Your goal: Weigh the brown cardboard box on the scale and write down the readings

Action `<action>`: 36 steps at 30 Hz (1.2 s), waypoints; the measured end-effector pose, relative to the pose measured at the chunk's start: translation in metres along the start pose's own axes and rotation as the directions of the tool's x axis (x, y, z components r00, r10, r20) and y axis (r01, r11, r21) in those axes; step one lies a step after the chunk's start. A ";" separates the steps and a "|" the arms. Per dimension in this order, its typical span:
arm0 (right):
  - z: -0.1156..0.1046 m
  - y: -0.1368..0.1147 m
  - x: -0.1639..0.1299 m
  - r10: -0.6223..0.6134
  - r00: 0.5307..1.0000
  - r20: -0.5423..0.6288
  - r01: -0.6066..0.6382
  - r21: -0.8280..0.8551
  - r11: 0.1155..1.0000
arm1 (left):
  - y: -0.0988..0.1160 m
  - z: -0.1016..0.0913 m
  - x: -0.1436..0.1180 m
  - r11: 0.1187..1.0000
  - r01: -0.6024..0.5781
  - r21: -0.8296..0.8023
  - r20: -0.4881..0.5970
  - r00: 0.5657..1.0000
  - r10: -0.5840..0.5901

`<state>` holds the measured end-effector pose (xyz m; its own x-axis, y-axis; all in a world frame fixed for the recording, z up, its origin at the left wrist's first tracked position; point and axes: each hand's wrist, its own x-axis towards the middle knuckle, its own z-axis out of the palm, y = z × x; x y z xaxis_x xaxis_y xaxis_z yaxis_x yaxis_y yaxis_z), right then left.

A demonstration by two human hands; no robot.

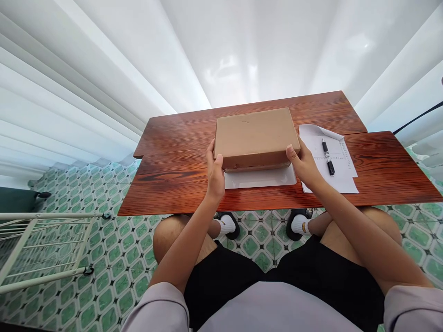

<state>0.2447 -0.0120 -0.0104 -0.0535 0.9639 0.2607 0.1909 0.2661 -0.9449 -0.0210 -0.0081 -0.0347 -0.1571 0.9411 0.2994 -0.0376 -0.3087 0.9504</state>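
Note:
A closed brown cardboard box (256, 133) is held between my two hands, its long side facing me. My left hand (215, 170) grips the left end, thumb at the near left corner. On the right end, my right hand (302, 160) has its thumb on the near top edge and its fingers hidden behind the side. Beneath the box, a white tray-like object (259, 179) shows along its near edge; the box hides the rest. Whether the box rests on it or hangs just above, I cannot tell.
The brown wooden table (173, 173) has stepped ends. White paper sheets (313, 175) with writing lie right of the box, a black pen (327, 154) on top. White curtains (228, 50) hang behind. A white wheeled metal rack (51, 244) stands on the green tiled floor (114, 263) at left.

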 end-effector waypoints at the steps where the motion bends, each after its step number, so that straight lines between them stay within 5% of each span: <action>1: 0.000 0.001 0.000 0.000 1.000 -0.006 0.000 -0.005 1.000 | 0.000 0.000 0.000 1.000 0.003 0.009 0.001 1.000 -0.003; 16: 0.000 0.013 -0.001 -0.016 0.999 -0.042 0.012 -0.088 0.996 | -0.002 -0.002 0.002 0.998 -0.023 0.051 0.020 1.000 0.022; 21: -0.009 -0.003 -0.005 -0.220 0.957 -0.188 0.196 -0.139 0.971 | 0.033 -0.013 0.008 0.947 -0.284 0.151 -0.097 0.949 0.300; 25: -0.007 -0.043 -0.010 -0.409 0.868 -0.282 0.374 -0.170 0.912 | 0.084 -0.018 0.010 0.769 -0.583 0.262 -0.139 0.766 0.627; 27: 0.000 -0.064 -0.013 -0.446 0.876 -0.182 0.427 -0.136 0.894 | 0.110 -0.016 0.007 0.640 -0.719 0.271 -0.079 0.646 0.760; 30: 0.020 -0.090 -0.015 -0.501 0.845 0.187 0.507 0.019 0.862 | 0.140 -0.004 -0.006 0.336 -0.926 0.173 0.337 0.376 0.863; 32: 0.040 -0.099 -0.016 -0.506 0.738 0.446 0.522 0.099 0.847 | 0.147 0.007 -0.022 0.182 -0.982 -0.044 0.508 0.135 0.851; 34: 0.062 -0.099 -0.018 -0.503 0.589 0.632 0.527 0.171 0.832 | 0.139 0.020 -0.045 0.153 -0.943 -0.296 0.624 -0.069 0.778; 36: 0.085 -0.091 -0.020 -0.436 0.474 0.765 0.467 0.201 0.861 | 0.120 0.032 -0.073 0.146 -0.921 -0.361 0.615 -0.118 0.780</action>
<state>0.1451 -0.0557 0.0540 -0.8585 0.3403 0.3837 -0.0581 0.6789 -0.7320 0.0178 -0.1096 0.0605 0.5959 -0.2666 0.7575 -0.2174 -0.9616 -0.1674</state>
